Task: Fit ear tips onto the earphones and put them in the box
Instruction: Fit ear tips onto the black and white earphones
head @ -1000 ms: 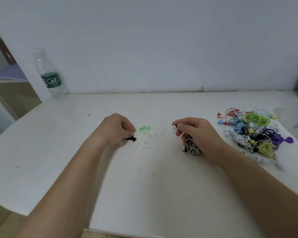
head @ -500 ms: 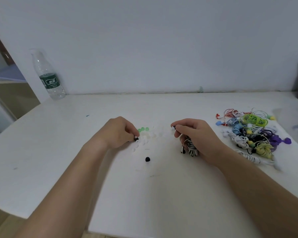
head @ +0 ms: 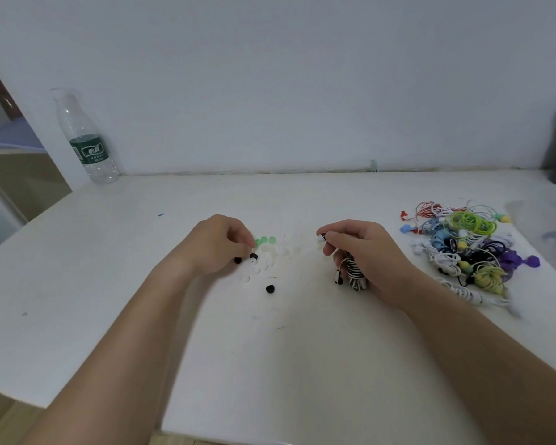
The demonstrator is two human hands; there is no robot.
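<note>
The right hand (head: 363, 252) grips the coiled striped earphone (head: 353, 274), its earbud (head: 321, 237) pointing left. Left of the earbud, the black ear tip (head: 253, 255) lies at the left hand (head: 215, 245); whether it is pinched cannot be told.

A white table (head: 77, 284) meets a plain pale wall (head: 270, 75) at the far side; a doorway (head: 10, 175) opens left. Light is soft.
</note>
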